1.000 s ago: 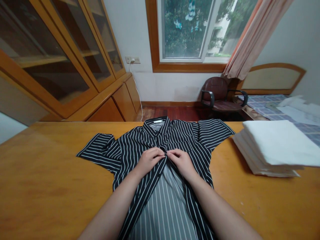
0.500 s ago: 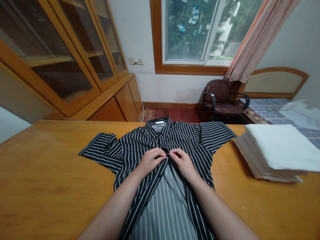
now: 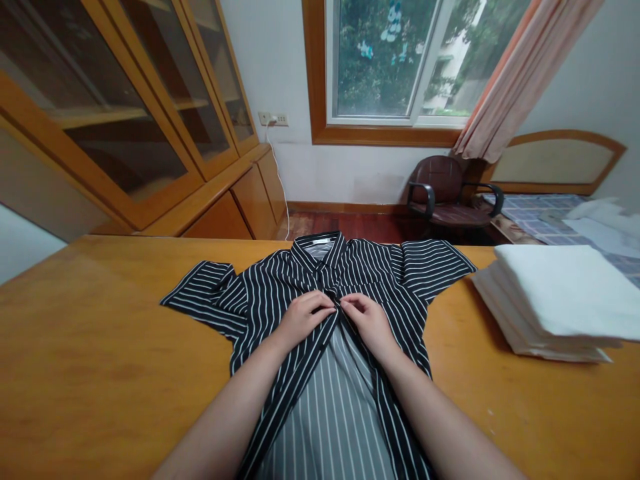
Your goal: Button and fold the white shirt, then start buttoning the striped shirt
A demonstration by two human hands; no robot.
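Note:
A black short-sleeved shirt with white stripes (image 3: pixel 270 287) lies face up on the wooden table, its collar at the far edge and its sleeves spread to both sides. Below the chest its front hangs apart and bares the grey striped inside. My left hand (image 3: pixel 306 317) pinches the left front edge at mid-chest. Close beside it, my right hand (image 3: pixel 369 323) pinches the right front edge, the fingertips of both almost meeting. Whatever small part of the placket sits between the fingers is hidden.
A stack of folded white cloths (image 3: pixel 565 293) stands on the table (image 3: pixel 100 373) at the right. Beyond the table are a maroon armchair (image 3: pixel 443 190), a bed (image 3: pixel 540 213) and a window. A glass-doored cabinet (image 3: pixel 200 120) lines the left wall.
Both hands stay at the same spot on the shirt front, with only slight finger movement. The whole view has shifted a little.

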